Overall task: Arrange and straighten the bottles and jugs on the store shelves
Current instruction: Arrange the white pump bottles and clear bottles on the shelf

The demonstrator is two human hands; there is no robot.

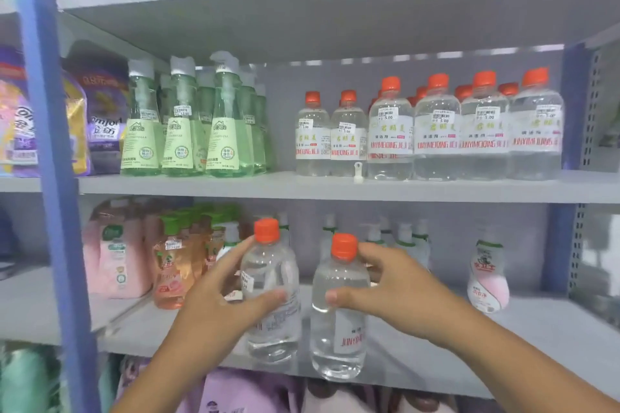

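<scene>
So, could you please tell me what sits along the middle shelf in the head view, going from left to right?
Purple pouches → green pump bottles → two small clear bottles with orange caps → four larger clear bottles with orange caps.

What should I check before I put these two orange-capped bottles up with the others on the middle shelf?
1. Left hand grips its clear bottle: ok.
2. Right hand grips the second bottle: ok.
3. Both orange caps on: ok.
4. Free space on the middle shelf left of the matching row: ok.
5. Small white part lying at the shelf edge, out of the way: not ok.
6. Held labels facing front: not ok.
</scene>
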